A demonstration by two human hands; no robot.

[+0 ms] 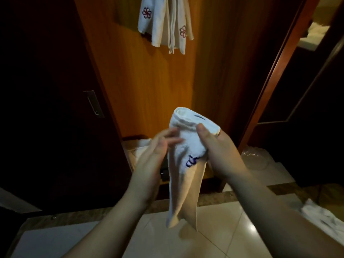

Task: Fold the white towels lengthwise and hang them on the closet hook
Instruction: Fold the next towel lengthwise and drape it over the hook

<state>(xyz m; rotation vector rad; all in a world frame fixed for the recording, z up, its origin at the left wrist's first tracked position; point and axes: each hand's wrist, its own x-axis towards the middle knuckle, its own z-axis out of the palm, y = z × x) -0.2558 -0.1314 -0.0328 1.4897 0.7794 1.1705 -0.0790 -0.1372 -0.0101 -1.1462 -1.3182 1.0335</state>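
The right hand (221,153) is clamped on a white towel (186,161), thumb pressed over its folded, rolled top edge. The left hand (158,151), blurred, lies flat with fingers extended against the towel's side. The soft terry cloth, bearing blue embroidery, hangs in a narrow tapering strip above glossy floor tiles (214,239). More white towels (165,23) with red emblems hang on the orange wooden closet panel (149,81).

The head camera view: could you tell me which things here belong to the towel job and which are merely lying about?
Belonging to the job:
- white towel, gripped by the right hand, with the left hand open beside it
- hung towels on the closet panel

Just lying about:
- crumpled cloth on the floor
- clear plastic by the door frame
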